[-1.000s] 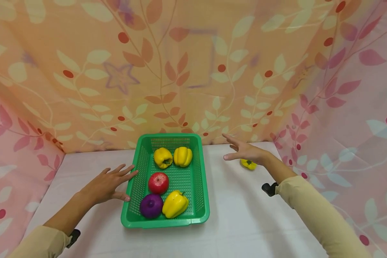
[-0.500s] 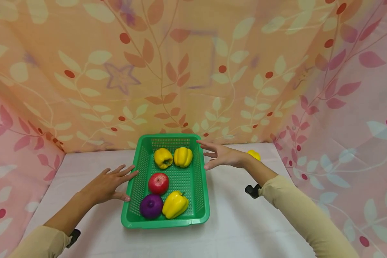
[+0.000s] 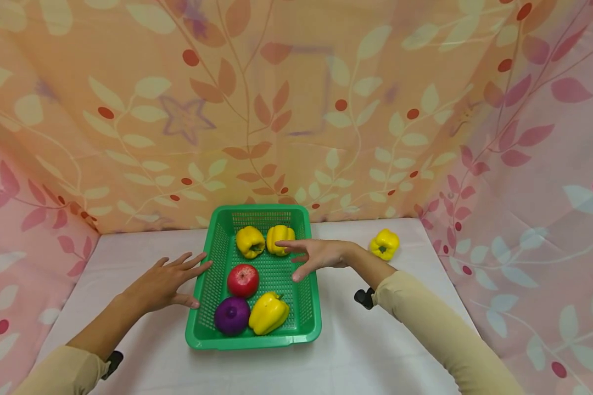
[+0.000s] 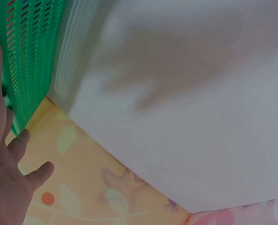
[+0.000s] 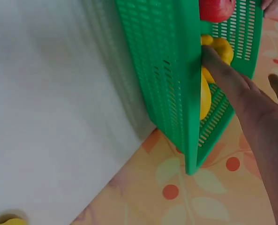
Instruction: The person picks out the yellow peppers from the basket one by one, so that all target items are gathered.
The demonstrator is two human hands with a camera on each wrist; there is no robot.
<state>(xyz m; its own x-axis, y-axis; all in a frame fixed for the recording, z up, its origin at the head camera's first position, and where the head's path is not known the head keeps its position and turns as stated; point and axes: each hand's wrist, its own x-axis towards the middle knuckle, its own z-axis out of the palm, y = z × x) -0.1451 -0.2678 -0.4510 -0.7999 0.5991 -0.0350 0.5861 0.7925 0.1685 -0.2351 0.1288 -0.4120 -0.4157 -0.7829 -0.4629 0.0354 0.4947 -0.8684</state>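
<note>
A green basket (image 3: pixel 316 323) stands on the table, holding two yellow bell peppers at its far end, a red apple-like fruit (image 3: pixel 243 280), a round purple vegetable (image 3: pixel 232 316) and a yellow bell pepper (image 3: pixel 269 313) at its near end. Over the basket's right side hovers my right hand (image 3: pixel 321 255), fingers spread and holding nothing; its fingertips partly cover the far right pepper (image 3: pixel 277 240). My left hand (image 3: pixel 165 284) is at the basket's left rim with straight, spread fingers. In the left wrist view its fingers (image 4: pixel 20 145) lie beside the basket wall; whether they touch it I cannot tell.
Another yellow bell pepper (image 3: pixel 384 244) lies on the white table (image 3: pixel 356 340) to the right, near the back edge. Patterned cloth (image 3: pixel 296 109) hangs behind the table and along both sides.
My right hand has moved left from near the lone pepper to above the basket, uncovering that pepper. The left hand and the basket's contents have stayed put.
</note>
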